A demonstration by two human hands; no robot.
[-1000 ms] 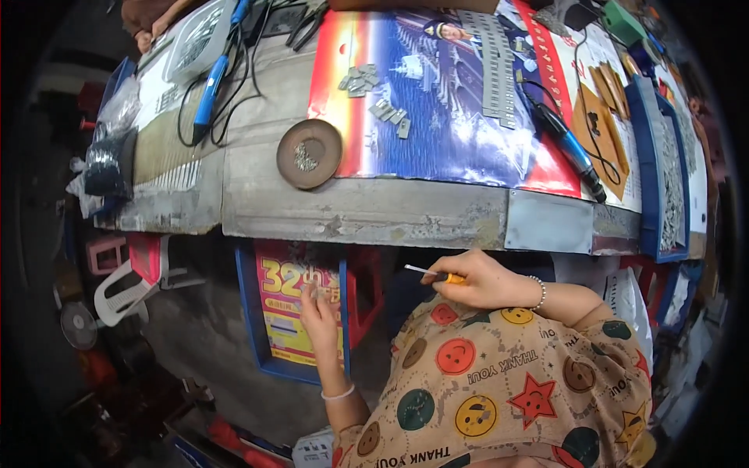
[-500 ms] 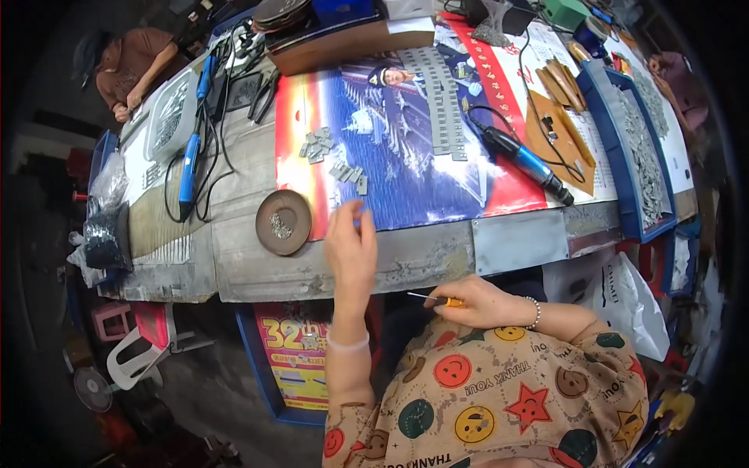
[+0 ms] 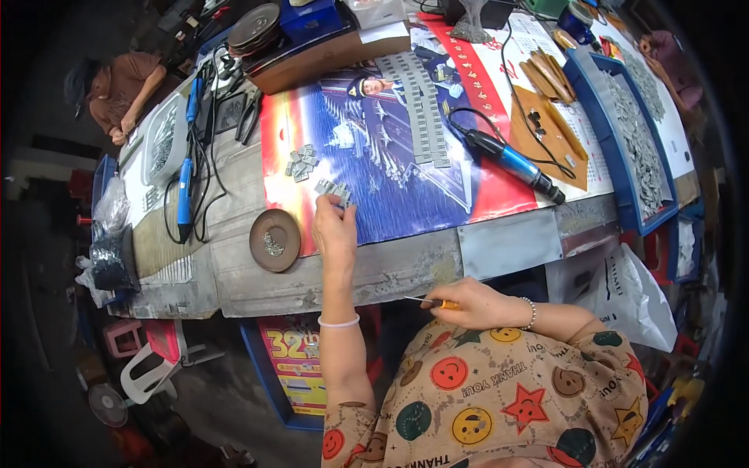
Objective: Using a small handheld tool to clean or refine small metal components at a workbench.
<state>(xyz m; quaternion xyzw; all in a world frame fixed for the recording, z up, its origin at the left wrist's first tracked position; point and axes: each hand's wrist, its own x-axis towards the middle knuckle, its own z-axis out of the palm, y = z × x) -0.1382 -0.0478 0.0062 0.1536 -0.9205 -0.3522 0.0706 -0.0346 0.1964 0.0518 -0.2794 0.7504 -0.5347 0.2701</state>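
Observation:
My left hand (image 3: 335, 228) reaches over the front edge of the poster, thumb and fingers apart at the near end of a short row of small grey metal pieces (image 3: 334, 188). Fingertips touch or almost touch these pieces; I see none lifted. A loose cluster of the same pieces (image 3: 301, 163) lies just beyond, to the left. Beside the hand, a round brown dish (image 3: 263, 249) contains tiny shiny metal parts (image 3: 273, 243). My right hand (image 3: 484, 303), low at the table's front edge, is closed around a small screwdriver (image 3: 449, 305) with a yellow-orange handle, its thin shaft pointing left.
Long rows of grey pieces (image 3: 421, 117) lie on the poster (image 3: 374, 207). Blue-and-black corded power tools lie right (image 3: 515, 165) and left (image 3: 186, 195). A blue tray (image 3: 603, 140) of grey parts stands at right, pliers (image 3: 249, 118) at left. Two people work across the table.
My left hand has closed in on the short row of grey pieces. My right hand keeps its hold on the screwdriver. The whole view has shifted slightly.

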